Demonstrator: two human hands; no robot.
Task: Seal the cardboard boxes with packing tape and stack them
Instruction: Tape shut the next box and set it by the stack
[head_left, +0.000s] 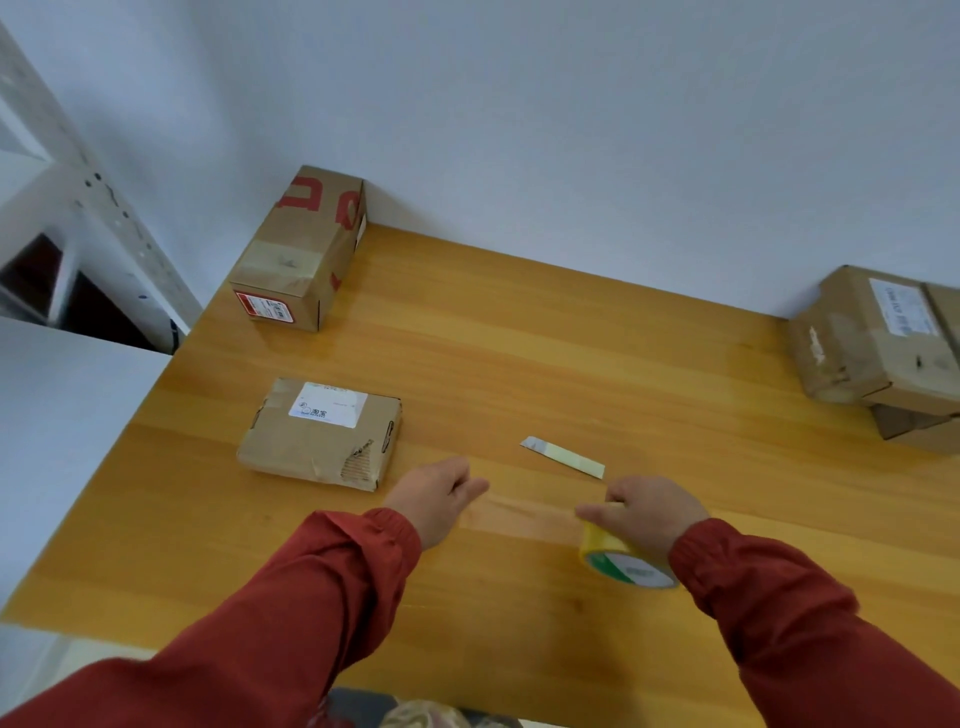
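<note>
A single wide-angle view looks from the person's head, forward and steeply down onto the wooden table (519, 338). It stands over the table's near edge and faces the far edge and the white wall (571, 104) behind it. The red sleeves (311, 597) come in from the bottom corners, closest to the lens. The left hand (439, 493) pinches a tape strip (519, 514), and the right hand (649, 512) grips the tape roll (623, 561); both sit low at centre. The table's left edge crosses the frame diagonally, and its right side runs out of frame.
</note>
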